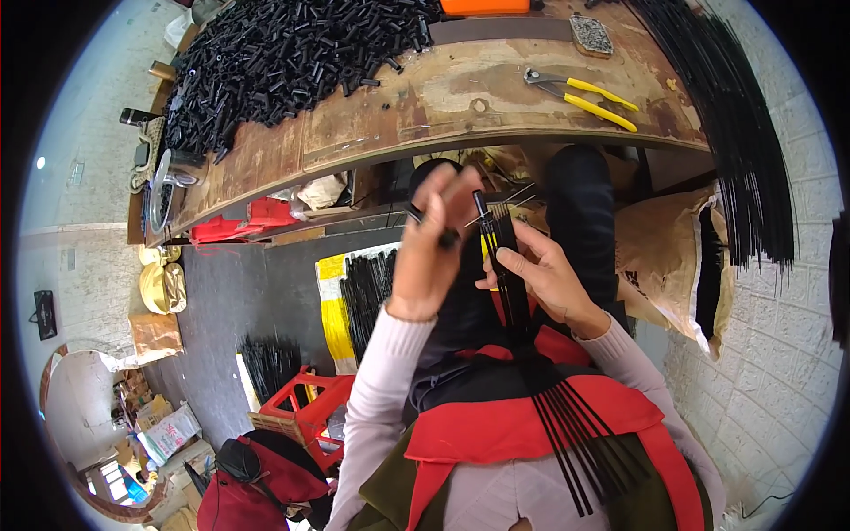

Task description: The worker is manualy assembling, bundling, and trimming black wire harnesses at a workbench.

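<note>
The wooden tabletop [460, 97] curves across the upper part of the view, and everything else sits in relation to it. On its left end lies a large heap of short black tubes [283, 49]; along its right end and hanging past the edge runs a thick sheaf of long black rods [748, 150]. Below the tabletop's near edge, over the person's lap, both forearms in pale sleeves rise from the lower edge of the view and bend inward so the hands meet just under the front rim.

The right hand [549, 274] is turned palm-up and tilted, its fingers curled and its thumb pressed across a bundle of thin black rods [531, 354], gripping them together. The bundle stands nearly upright in that grip, its upper tips just below the tabletop's edge, and its lower ends fan out over the red apron [496, 425] on the lap.

The left hand [429, 243] is raised with its back to the camera, wrist bent, fingers closed in a pinch on a small black tube [449, 237] beside the bundle's upper tips.

On the tabletop's right half lie yellow-handled pliers [584, 96], well apart from both hands
</note>
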Tool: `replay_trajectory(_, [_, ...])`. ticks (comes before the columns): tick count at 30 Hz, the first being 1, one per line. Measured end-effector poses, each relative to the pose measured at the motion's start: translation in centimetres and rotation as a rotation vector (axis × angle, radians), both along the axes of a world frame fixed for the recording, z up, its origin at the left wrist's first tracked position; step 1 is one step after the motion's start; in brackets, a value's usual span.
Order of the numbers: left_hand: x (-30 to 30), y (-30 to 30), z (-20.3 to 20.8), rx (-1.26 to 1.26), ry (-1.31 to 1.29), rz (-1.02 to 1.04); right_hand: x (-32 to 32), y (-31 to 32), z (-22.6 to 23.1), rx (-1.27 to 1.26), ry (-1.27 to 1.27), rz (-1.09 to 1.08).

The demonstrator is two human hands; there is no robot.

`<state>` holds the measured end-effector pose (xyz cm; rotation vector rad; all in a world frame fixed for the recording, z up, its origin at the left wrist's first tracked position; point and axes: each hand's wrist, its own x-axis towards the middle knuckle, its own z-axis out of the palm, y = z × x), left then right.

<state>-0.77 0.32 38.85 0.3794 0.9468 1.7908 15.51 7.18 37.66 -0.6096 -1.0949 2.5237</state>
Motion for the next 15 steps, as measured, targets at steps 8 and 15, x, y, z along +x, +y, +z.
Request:
replay_trajectory(8, [-3.3,4.5,4.1,-0.156,0.340,-0.667,-0.1,-0.9,0.3,0.041,-0.008,0.008])
replay_trajectory(15, [-2.8,1.0,1.5,-0.078,0.120,-0.244,-0.4,-0.7,0.5,0.032,-0.008,0.001])
